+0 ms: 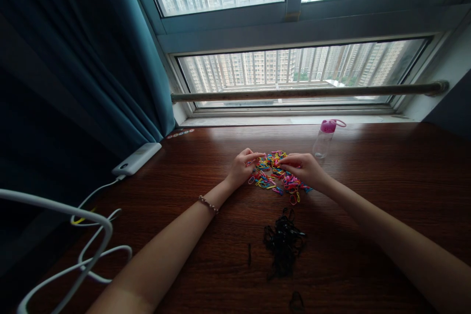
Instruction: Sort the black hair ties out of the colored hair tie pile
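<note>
— What have you got, starting from the left?

— I see a teal curtain hanging down the far left, and below it white cables looping over the table edge. One runs up to a white power bank lying on the dark wooden table.

— And the hands?

— My left hand, with a beaded bracelet on its wrist, rests at the left edge of a pile of colourful elastic bands. Its thumb and forefinger are pressed together on the bands at that edge; which one it pinches I cannot tell. The pile lies mid-table, between both hands. My right hand lies on the pile's right side, fingertips drawn together over the bands, some showing pink beneath the palm. Whether they actually clamp a band, I cannot make out.

— Anything else?

— Nearer me, apart from the coloured pile, lies a heap of black elastic bands. Behind the right hand stands a clear bottle with a pink cap, near the window sill.
</note>
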Demonstrator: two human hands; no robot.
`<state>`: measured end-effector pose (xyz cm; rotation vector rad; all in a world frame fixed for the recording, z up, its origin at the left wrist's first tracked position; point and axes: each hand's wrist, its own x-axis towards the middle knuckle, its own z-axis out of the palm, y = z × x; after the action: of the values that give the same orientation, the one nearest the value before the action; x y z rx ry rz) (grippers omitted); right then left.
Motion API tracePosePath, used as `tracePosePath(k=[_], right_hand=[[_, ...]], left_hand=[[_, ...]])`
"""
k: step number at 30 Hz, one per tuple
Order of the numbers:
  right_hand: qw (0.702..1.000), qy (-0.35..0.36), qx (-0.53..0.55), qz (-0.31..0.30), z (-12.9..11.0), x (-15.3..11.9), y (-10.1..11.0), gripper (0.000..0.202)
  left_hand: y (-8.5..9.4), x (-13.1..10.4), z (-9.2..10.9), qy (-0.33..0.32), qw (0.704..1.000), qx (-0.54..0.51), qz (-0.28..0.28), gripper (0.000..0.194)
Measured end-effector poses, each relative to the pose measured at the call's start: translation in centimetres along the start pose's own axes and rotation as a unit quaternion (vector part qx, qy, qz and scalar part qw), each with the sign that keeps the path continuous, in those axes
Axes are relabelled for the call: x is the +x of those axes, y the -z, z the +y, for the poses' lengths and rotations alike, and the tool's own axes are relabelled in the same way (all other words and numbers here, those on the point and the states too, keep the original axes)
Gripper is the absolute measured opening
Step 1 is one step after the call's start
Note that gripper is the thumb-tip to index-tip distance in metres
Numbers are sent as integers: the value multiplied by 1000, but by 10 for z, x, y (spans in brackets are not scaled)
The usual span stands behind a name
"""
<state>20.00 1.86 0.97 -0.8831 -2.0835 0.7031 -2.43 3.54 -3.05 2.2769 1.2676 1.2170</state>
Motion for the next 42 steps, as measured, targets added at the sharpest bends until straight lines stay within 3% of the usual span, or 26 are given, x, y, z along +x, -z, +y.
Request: tracePosePath(k=[5, 10, 15, 22, 28, 30, 34, 36, 38, 42], right_hand=[[975, 3, -33, -218, -38, -6, 8, 13], [926, 48, -105, -359, -75, -25, -2, 8], [897, 30, -97, -431, -78, -31, -4, 7], [869, -120, 135, -461, -52, -23, -1, 19], [851, -138, 194, -468, -55, -24, 1, 28], [870, -133, 186, -437, -51, -20, 1, 29], [980, -51, 0, -194, -26, -9, -1, 25], [988, 18, -105, -108, -7, -5, -3, 25], [981, 75, -149, -98, 14, -4, -5, 26], [975, 103, -187, -67, 46, -6, -11, 36]], left_hand=[[0, 0, 2, 3, 999, 29, 23, 18], [0, 0, 0, 1, 999, 33, 11, 20], [0, 0, 1, -4, 999, 38, 23, 21], [-1, 0, 0, -1, 997, 54, 49, 19], [-1, -1, -3, -1, 999, 23, 46, 14], [-1, -1, -3, 17, 998, 4, 56, 14], [-1, -2, 16, 59, 993, -84, 65, 17], [-2, -5, 39, 33, 991, -112, 60, 16], [-4, -10, 66, -51, 994, -99, 13, 15], [-13, -26, 109, -221, 950, -121, -186, 10]])
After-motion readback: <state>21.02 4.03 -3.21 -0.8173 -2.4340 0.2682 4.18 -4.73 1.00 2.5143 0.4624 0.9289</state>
